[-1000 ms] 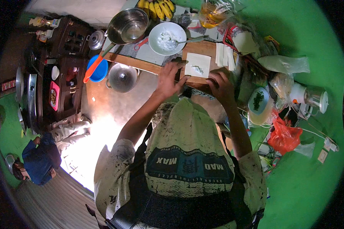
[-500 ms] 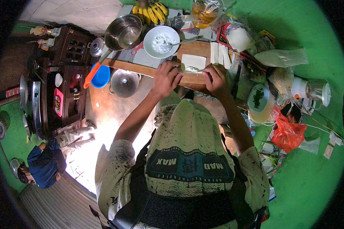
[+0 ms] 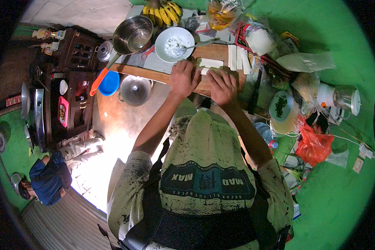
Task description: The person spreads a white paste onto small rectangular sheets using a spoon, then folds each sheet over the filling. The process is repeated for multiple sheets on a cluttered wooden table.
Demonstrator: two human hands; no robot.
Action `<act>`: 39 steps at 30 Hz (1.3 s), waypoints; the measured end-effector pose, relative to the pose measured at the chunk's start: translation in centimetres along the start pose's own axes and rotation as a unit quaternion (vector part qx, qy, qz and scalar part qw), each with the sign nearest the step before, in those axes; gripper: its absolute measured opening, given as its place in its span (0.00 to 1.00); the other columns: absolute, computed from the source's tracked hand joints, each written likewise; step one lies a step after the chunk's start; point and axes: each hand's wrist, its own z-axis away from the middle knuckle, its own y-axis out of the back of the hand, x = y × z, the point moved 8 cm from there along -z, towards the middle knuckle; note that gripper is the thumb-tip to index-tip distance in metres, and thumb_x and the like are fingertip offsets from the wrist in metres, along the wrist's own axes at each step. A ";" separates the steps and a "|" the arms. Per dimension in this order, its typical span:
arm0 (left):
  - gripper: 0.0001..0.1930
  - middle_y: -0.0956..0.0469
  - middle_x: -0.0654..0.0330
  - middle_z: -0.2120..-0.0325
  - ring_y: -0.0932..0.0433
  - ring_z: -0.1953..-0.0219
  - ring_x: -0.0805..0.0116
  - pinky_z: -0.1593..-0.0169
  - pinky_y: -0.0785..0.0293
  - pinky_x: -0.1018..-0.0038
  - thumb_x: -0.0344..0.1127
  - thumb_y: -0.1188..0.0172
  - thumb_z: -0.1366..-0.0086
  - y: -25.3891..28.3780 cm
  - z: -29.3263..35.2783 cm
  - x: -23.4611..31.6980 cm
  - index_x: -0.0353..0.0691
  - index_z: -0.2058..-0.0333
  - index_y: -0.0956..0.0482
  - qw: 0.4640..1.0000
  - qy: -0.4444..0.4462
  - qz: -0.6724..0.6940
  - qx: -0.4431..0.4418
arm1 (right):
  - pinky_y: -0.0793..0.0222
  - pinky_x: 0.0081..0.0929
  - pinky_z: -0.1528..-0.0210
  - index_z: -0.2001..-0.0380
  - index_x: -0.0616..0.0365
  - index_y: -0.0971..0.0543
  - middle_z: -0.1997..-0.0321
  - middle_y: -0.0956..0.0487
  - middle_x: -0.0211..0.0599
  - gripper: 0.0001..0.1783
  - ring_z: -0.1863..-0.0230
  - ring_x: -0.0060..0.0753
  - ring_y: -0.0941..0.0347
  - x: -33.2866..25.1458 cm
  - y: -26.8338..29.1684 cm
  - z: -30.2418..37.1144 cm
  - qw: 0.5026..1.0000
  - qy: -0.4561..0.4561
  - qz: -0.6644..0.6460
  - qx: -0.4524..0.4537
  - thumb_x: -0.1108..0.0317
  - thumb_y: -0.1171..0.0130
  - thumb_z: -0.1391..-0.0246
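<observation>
A pale, thin wrapper sheet lies on a wooden board, its near part folded over. My left hand grips the near left end of the wrapper with bent fingers. At the near right, the curled fingers of my right hand press on the folded edge. The fingers hide most of that fold and what is inside it. Beyond my left hand stands a white bowl of white filling with green bits and a spoon in it. Several slim white rolls lie on the board's right side.
A steel saucepan with an orange handle and bananas stand at the far left. A red basket and plastic bags crowd the right. A pan and blue basin sit below the table edge. Another person is at the lower left.
The wrapper's near edge has been folded over the white filling, so less of the sheet shows. My right hand has moved left, closer to my left hand.
</observation>
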 end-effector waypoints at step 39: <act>0.22 0.22 0.60 0.55 0.27 0.53 0.58 0.52 0.34 0.61 0.44 0.37 0.34 0.3 2.6 3.9 0.45 0.43 0.16 0.982 -0.128 -0.110 -0.079 | 0.49 0.64 0.31 0.32 0.46 0.23 0.21 0.41 0.64 0.32 0.31 0.68 0.41 -0.1 0.2 1.8 0.997 -0.079 -0.003 0.019 0.49 0.39 0.37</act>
